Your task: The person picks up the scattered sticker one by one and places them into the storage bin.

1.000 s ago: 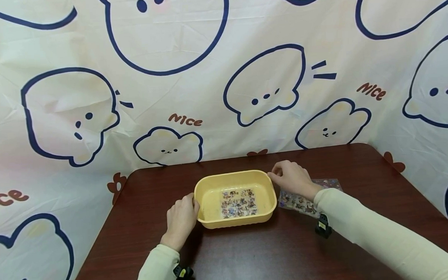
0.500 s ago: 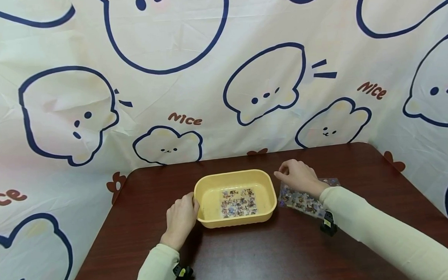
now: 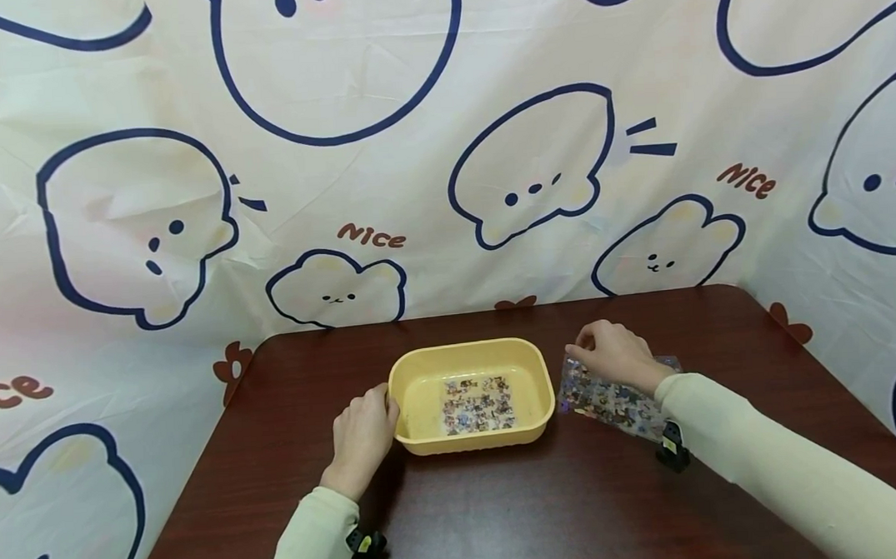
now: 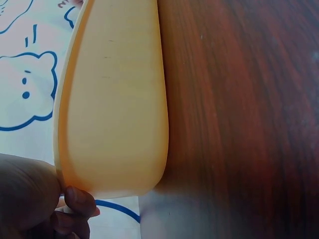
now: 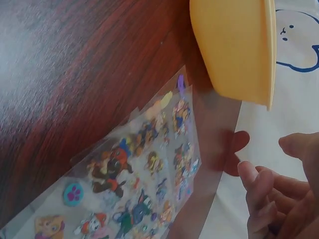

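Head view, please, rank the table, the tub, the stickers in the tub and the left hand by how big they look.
Table
Tub
Left hand and stickers: too alike to rank

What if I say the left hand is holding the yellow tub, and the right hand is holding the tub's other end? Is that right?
Not quite: the right hand isn't holding the tub's other end. The right wrist view shows its thumb and fingers apart from the yellow tub, pinching nothing. The left hand is holding the tub, as you said.
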The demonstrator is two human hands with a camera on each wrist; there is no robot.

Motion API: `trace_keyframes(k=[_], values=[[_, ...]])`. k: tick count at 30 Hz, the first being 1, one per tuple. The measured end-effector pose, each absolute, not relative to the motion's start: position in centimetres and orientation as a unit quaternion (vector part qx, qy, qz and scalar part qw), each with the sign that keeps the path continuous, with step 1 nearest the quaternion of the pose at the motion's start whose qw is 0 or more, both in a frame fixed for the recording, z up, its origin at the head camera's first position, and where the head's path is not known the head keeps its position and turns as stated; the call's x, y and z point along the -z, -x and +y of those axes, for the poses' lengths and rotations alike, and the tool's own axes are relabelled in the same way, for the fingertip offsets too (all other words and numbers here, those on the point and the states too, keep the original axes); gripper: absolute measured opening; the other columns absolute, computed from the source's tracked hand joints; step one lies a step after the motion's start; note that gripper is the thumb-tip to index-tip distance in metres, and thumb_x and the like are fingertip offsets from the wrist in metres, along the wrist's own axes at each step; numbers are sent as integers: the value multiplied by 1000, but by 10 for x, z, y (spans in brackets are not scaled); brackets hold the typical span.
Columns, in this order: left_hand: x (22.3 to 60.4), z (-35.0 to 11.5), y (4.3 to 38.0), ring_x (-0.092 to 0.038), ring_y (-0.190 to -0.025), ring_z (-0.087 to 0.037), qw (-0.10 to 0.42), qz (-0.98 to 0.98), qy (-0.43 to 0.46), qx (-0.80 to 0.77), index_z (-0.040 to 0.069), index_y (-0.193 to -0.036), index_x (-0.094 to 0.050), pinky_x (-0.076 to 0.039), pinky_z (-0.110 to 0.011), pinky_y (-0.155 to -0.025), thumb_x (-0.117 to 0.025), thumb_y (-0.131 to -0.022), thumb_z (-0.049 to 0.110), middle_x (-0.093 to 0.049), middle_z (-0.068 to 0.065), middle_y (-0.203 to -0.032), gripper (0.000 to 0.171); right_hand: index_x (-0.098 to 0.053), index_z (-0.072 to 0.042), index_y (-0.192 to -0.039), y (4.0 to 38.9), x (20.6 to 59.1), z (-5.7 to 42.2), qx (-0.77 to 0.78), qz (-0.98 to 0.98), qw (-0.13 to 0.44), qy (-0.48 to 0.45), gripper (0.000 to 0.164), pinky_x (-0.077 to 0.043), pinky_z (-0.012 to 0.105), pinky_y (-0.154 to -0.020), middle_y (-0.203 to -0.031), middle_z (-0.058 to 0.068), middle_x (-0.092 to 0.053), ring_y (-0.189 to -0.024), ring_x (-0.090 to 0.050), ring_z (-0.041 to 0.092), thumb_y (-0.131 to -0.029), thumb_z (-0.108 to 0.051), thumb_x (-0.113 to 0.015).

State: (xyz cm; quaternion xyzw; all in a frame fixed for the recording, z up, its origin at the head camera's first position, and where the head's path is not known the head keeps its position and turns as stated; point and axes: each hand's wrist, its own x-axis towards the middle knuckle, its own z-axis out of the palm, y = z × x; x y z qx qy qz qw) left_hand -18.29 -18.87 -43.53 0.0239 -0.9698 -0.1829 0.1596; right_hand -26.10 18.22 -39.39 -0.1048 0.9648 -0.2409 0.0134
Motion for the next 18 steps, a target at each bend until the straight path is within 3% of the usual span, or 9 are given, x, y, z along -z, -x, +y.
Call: trace_keyframes(k=[9,15,18], values=[[436,-188,183,-64,-59,-29,162,-969,-24,184,7,-109,-73,-46,-45,-51,-59,-95,17,-73,-16,-81,22,-72,-5,-101,264,402,197,225,969,38,97,33,-40,29,-50,-76,4,-67,-59,-55,16,-98,-37,-62],[435,-188,183,-64,-59,-29,163,-969,-25,183,7,-107,-73,-45,-45,-51,-59,-95,17,-73,-16,-80,22,-70,3,-115,264,406,203,195,972,74,105,43,-42,29,-52,-95,13,-74,-63,-58,16,-97,-36,-63],[435,-188,183,-63,-58,-29,161,-970,-26,183,7,-106,-73,-44,-44,-50,-59,-95,17,-72,-15,-79,21,-69,4,-117,264,408,207,183,974,86,107,44,-41,30,-53,-96,12,-75,-63,-58,15,-95,-34,-65]])
